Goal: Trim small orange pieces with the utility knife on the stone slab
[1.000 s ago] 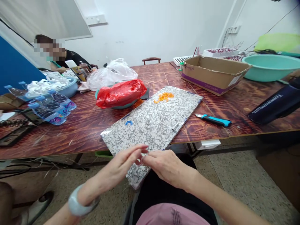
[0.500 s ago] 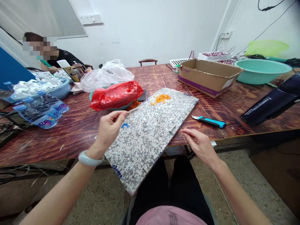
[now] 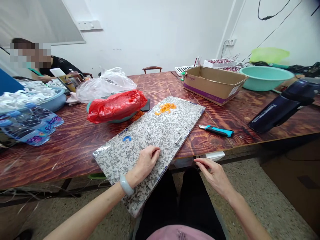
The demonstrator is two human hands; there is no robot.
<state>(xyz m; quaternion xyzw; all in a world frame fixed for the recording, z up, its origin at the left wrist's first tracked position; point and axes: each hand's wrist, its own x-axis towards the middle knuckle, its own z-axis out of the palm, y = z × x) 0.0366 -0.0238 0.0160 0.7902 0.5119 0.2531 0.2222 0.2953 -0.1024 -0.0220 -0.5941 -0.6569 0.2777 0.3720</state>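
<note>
Head view: right hand (image 3: 213, 174) right of the board (image 3: 152, 131), fingertips together; left hand (image 3: 146, 160) over it, fingers curled. Can't tell if either grips anything. Metal rod (image 3: 178, 140) and blue bits (image 3: 127, 138) on board, knife (image 3: 220, 131) beside it, orange bits (image 3: 165, 108) toward far end.

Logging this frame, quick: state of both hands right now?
Left hand: closed, fingers curled over the board; any contents can't be told.
Right hand: pinched closed; any contents can't be told.
</note>
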